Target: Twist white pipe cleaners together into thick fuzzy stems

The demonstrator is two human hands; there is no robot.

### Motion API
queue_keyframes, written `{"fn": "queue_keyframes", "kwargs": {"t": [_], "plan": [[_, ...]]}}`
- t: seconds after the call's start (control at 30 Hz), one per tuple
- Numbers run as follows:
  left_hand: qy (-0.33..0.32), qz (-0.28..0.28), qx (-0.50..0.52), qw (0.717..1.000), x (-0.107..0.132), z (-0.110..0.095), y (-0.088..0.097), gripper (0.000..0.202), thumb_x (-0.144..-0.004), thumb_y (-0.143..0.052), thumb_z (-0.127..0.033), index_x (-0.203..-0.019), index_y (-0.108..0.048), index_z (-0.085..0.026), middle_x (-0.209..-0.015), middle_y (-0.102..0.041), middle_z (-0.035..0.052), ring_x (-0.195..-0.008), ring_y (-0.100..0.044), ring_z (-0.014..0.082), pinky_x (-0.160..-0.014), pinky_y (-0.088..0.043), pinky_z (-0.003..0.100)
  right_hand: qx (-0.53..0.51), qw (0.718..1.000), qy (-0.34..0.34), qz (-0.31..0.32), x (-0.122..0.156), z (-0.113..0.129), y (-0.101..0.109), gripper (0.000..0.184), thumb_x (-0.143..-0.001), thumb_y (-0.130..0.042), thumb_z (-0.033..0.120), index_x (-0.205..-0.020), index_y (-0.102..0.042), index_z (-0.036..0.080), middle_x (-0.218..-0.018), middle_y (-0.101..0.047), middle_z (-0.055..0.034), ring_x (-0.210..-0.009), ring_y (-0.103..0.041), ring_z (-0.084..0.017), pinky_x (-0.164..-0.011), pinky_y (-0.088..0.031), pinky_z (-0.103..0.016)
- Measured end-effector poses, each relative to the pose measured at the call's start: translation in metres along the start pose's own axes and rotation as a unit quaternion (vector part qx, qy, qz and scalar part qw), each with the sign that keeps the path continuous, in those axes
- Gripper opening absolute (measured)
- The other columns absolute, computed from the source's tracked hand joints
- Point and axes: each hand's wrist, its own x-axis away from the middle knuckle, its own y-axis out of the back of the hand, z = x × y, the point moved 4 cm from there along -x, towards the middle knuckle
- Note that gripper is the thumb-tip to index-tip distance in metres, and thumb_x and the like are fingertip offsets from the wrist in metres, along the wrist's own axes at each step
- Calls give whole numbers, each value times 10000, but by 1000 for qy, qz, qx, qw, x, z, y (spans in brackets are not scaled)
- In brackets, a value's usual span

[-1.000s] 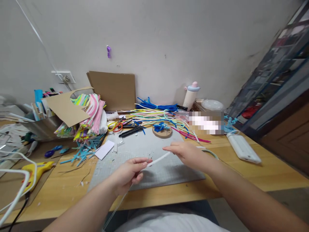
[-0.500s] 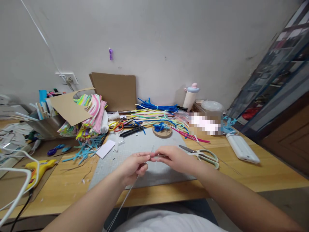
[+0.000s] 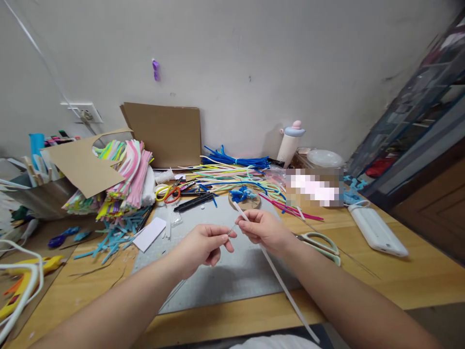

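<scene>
Over the grey cutting mat [image 3: 232, 278], my left hand [image 3: 203, 247] pinches thin wire [image 3: 175, 293]; its lower strands trail toward the table's front edge, and a short end pokes out past the fingertips. My right hand [image 3: 264, 231] is closed on a long white pipe cleaner [image 3: 285, 288], which slants down to the lower right past the table edge. The right fingertips meet the wire's end close to the left fingers. Just behind my hands, a round wooden slice [image 3: 254, 203] bears blue twisted pipe-cleaner pieces [image 3: 241, 195].
Green-handled scissors [image 3: 337, 249] lie partly behind my right forearm. A white power bank [image 3: 378, 230] rests to the right. Loose pipe cleaners [image 3: 232, 177], red-and-yellow scissors [image 3: 173, 195] and black pens [image 3: 194, 202] lie behind. A yellow glue gun [image 3: 43, 264] is at left.
A long white pipe cleaner now shows in my right hand. My hands have drawn slightly apart, and the view has shifted a little.
</scene>
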Motion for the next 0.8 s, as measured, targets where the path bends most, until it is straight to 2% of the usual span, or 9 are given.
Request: {"fn": "queue_keyframes", "kwargs": {"t": [0.13,0.4,0.67,0.8], "plan": [[3,11,-28,1000,-1,-2,0,312,-739,-615,-338,-969,-646,-128,-739,-630,22,-349,-385,21,-354,-165,195,-94,994,-43,35,3,-7,-1,251,-743,-692,350,-815,-596,129,-694,-567,2,-446,-270,-13,-396,-113,-163],[-2,26,-52,998,-1,-1,-4,265,-751,-588,-285,-926,-648,-95,-724,-625,34,-350,-355,18,-358,-170,205,-223,961,-134,90,9,-19,-2,196,-744,-704,262,-788,-585,114,-722,-584,-11,-462,-275,-6,-379,-119,-113],[8,32,-54,998,-3,2,-5,265,-738,-582,-274,-925,-650,-98,-669,-609,18,-343,-306,18,-353,-150,210,-225,960,-133,100,10,-22,-1,167,-738,-696,215,-767,-573,105,-731,-612,-28,-464,-294,-7,-385,-141,-111],[13,24,-48,998,-6,3,-5,265,-727,-583,-276,-911,-645,-97,-628,-594,3,-333,-296,18,-351,-147,212,-165,982,-70,65,9,-18,1,192,-745,-686,254,-760,-542,127,-714,-628,-27,-451,-301,-19,-389,-140,-139]]}}
